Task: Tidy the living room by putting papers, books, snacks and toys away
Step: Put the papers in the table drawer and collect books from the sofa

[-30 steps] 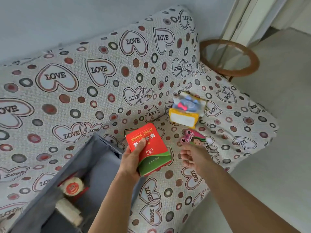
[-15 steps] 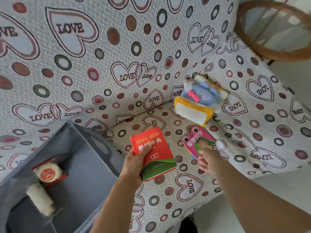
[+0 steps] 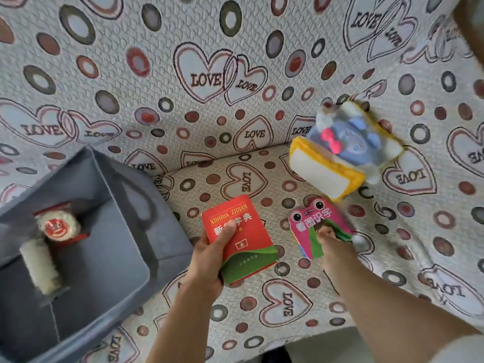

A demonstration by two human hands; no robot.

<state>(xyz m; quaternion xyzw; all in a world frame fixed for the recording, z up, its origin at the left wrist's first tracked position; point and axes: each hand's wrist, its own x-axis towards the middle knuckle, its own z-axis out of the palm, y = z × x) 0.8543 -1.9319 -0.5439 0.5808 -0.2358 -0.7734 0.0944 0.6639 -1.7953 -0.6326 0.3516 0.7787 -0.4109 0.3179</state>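
Over the sofa (image 3: pixel 235 61) printed "LOVE", the left hand (image 3: pixel 209 260) grips a red dictionary (image 3: pixel 243 244) marked "XINHUA ZIDIAN", thumb across its cover, while the right hand (image 3: pixel 330 247) pinches the pink frog booklet (image 3: pixel 314 224) beside it.

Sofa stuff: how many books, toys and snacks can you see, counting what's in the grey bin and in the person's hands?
Books: 2, the red dictionary in the left hand and the pink frog book under the right hand.
Toys: 1, the plush toy.
Snacks: 2, the round snack pack and the wrapped roll in the grey bin.
Total: 5.
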